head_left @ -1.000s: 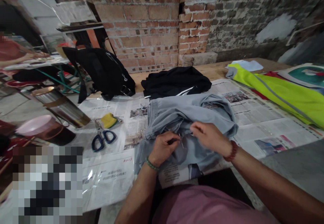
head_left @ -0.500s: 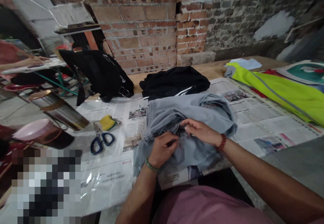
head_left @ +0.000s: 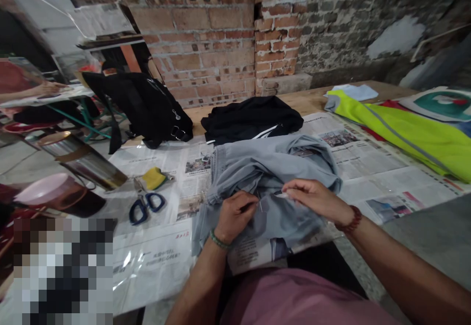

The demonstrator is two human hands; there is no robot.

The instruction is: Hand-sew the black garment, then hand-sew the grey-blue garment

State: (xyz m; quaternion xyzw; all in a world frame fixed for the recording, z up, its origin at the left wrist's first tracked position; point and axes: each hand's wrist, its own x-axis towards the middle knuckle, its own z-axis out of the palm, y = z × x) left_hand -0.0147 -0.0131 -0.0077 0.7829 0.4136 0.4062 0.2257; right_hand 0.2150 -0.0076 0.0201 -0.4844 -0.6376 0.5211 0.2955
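Observation:
A crumpled light grey garment [head_left: 250,156] with a gathered, elastic-looking band on its left lies before me. My left hand [head_left: 237,214] is closed at its near left side, thumb and fingers pinching the cloth. Over the garment's middle, a short way to the right, my right hand [head_left: 316,197] has thumb and forefinger pressed together. Something small and whitish shows at those fingertips, too fine to name. A thin pale line, perhaps thread, shows on the cloth between the hands.
Newspaper under clear plastic covers the table [head_left: 158,261]. Blue-handled scissors [head_left: 147,206] and a yellow sponge [head_left: 153,178] lie left, near a steel flask [head_left: 84,161] and lidded cup [head_left: 61,195]. Behind are a black bag [head_left: 147,112] and black clothing [head_left: 250,116]; right, a yellow garment [head_left: 408,131] and iron [head_left: 445,103].
My right hand has moved right, away from my left hand, and its fingers now pinch together. The left hand stays on the grey garment.

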